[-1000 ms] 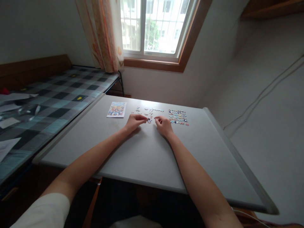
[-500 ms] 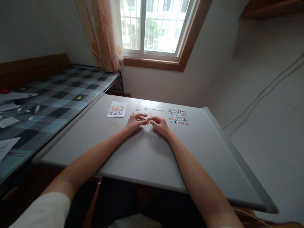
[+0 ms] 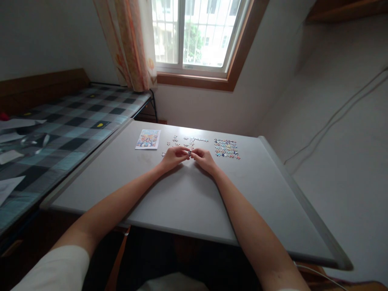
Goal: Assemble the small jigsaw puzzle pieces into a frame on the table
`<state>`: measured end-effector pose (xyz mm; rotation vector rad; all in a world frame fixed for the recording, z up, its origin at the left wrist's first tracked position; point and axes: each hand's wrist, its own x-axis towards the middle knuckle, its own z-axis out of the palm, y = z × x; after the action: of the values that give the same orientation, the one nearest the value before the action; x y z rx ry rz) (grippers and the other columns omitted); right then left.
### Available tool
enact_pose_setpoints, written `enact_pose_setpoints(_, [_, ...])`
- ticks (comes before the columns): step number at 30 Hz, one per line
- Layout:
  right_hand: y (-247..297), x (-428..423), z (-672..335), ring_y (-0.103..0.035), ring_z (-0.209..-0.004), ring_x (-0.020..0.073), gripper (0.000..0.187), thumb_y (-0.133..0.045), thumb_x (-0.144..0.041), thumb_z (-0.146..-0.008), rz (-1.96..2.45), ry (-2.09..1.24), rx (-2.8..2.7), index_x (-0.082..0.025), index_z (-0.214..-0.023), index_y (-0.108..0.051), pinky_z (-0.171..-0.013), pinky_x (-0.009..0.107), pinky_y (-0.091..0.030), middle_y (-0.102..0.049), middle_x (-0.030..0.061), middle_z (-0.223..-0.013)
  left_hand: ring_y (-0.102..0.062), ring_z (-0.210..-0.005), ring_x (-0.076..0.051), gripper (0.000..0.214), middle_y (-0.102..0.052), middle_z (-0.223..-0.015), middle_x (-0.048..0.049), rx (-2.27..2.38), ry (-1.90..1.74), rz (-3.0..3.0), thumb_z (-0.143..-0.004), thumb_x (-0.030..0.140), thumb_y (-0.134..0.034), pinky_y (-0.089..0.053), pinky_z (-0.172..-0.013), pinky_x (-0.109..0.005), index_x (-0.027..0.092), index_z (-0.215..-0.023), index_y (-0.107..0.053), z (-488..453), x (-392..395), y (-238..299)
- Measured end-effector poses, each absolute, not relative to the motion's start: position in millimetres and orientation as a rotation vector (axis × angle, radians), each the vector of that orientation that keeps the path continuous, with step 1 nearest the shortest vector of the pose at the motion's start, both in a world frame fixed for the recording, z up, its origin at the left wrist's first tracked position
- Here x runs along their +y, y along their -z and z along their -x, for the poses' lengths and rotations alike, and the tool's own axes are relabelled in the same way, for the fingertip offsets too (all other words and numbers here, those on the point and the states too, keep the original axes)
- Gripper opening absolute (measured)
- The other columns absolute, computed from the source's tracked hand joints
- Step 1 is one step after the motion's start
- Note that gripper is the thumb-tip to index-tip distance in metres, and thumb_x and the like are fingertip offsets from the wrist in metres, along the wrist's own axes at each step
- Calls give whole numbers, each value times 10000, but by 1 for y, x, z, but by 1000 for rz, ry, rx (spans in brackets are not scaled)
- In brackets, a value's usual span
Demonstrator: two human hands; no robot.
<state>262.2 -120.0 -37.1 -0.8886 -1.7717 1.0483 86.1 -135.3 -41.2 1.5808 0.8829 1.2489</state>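
Observation:
Between the fingertips of both hands is a small jigsaw puzzle piece (image 3: 189, 152), partly hidden by the fingers. My left hand (image 3: 175, 157) pinches it from the left, and my right hand (image 3: 204, 159) grips it from the right. Just beyond the hands, a joined strip of puzzle pieces (image 3: 199, 140) runs sideways and bends down toward my fingers. Several loose pieces (image 3: 175, 138) lie scattered behind and beside my left hand. On the right, many more pieces (image 3: 226, 148) are laid out in rows. A printed picture sheet (image 3: 148, 139) lies flat at the left.
All this rests on a grey table (image 3: 182, 202) with raised side edges. A bed (image 3: 79, 117) with a checked cover and papers adjoins the left side. Behind stand a window (image 3: 197, 36) and a curtain (image 3: 130, 44); a cable (image 3: 327, 121) hangs along the right wall.
My left fingers have drawn closer together around the piece at my right fingertips. My right hand stays nearly in place, and the view has shifted slightly.

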Motion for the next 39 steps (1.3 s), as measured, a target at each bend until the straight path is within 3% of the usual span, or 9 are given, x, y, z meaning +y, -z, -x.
enact_pose_setpoints(21, [36, -121, -263, -509, -634, 127, 236, -610, -395, -750, 921, -1021, -1783, -162, -751, -649, -612, 265, -394, -606, 3, -663, -635, -554, -113, 309, -677, -705, -24, 1081, -1263, -1717, -695, 344, -741, -508, -515, -211, 139, -914, -668, -85, -138, 33])
enact_pose_setpoints(39, [35, -122, -263, -527, -644, 132, 296, -639, -453, -723, 941, -1035, -1770, -158, -752, -643, -618, 272, -418, -621, 16, -688, -607, -603, -100, 230, -685, -761, -3, 1307, -1229, -2093, -773, 377, -662, -473, -565, -206, 204, -924, -650, -81, -135, 43])
